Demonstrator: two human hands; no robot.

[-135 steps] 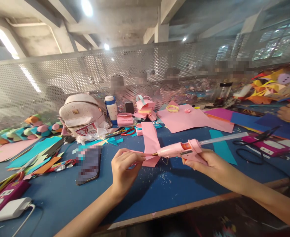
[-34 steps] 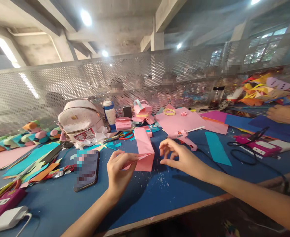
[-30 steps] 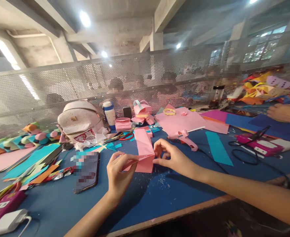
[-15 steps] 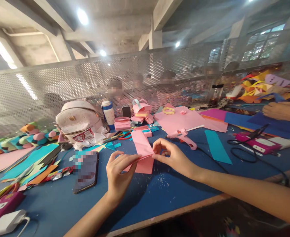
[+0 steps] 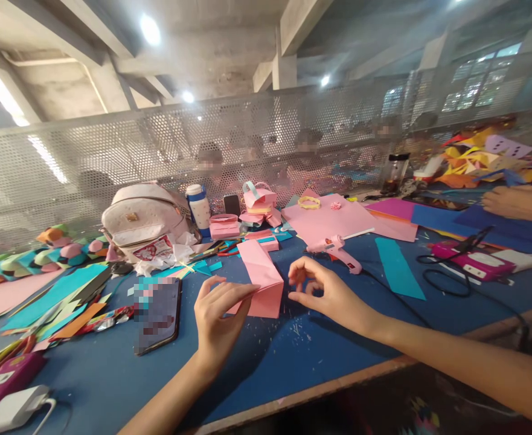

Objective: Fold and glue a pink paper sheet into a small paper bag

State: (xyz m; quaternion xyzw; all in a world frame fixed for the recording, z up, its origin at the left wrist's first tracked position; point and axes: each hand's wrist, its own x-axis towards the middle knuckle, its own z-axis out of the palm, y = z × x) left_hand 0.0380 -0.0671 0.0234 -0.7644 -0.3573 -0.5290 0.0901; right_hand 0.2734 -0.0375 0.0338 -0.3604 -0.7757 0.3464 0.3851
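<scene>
A folded piece of pink paper [image 5: 266, 283] is held over the blue table, its creased flaps standing toward the back. The thumb and fingers of my left hand [image 5: 223, 317] pinch its left side. Just right of the paper, apart from it, my right hand [image 5: 322, 293] has curled, parted fingers with nothing in them. Behind my right hand lies a pink hot glue gun [image 5: 336, 251] with its cord trailing right. Small pink paper boxes [image 5: 224, 226] and a pink paper basket [image 5: 260, 202] stand farther back.
A phone [image 5: 159, 314] lies left of my left hand. A white backpack [image 5: 145, 220] and bottle [image 5: 197, 208] stand at the back. Purple power strips [image 5: 469, 264] lie at both sides. A teal paper strip [image 5: 399, 269] lies right. Another person's hand [image 5: 519, 202] touches blue paper.
My right hand has let go of the pink paper's right edge and moved slightly right, its fingers parting. My left hand keeps its pinch in nearly the same place.
</scene>
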